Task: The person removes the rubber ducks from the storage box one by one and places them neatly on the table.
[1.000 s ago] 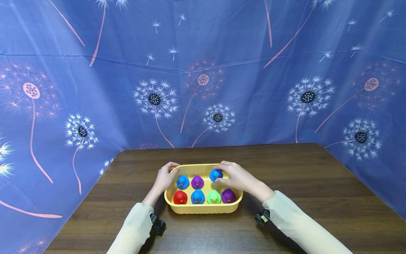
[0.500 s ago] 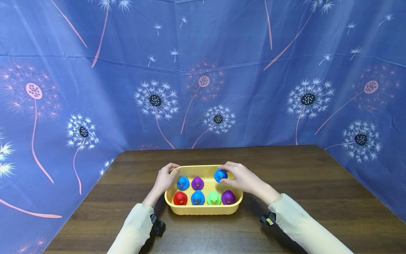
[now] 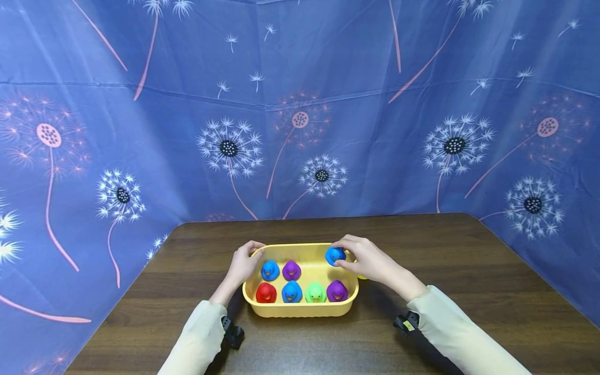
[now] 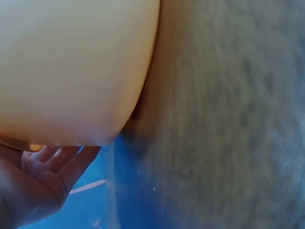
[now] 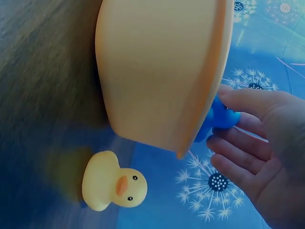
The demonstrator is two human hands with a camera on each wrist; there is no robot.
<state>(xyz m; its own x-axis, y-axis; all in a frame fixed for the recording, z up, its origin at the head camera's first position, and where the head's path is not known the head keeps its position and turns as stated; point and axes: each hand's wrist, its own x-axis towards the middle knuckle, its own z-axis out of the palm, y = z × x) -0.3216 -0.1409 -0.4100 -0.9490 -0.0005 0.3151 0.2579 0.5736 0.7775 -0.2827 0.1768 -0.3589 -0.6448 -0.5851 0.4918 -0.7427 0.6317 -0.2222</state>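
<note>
A yellow plastic bin [image 3: 302, 310] holds several rubber ducks. At its rear left corner, my left hand [image 3: 242, 266] grips the rim, thumb on the inner side and fingers outside. My right hand [image 3: 367, 259] pinches a blue rubber duck [image 3: 335, 255] between thumb and fingers at the bin's rear right corner. From the right wrist view, that blue duck [image 5: 220, 117] shows just above the rim. Inside, a blue duck [image 3: 270, 270] and a purple duck [image 3: 291, 270] sit behind a front row of red [image 3: 266, 292], blue [image 3: 292, 291], green [image 3: 315, 292] and purple [image 3: 337, 291] ducks.
A yellow rubber duck [image 5: 114, 183] stands on the table just outside the bin's right end, mostly hidden by the right hand in the head view. The brown wooden table [image 3: 300, 346] ends at a blue dandelion-print cloth [image 3: 375, 130] behind and at both sides.
My right hand has carried the blue duck rightward to the bin's rear right corner. Part of the yellow duck now shows beside that hand. My left hand stays on the rim.
</note>
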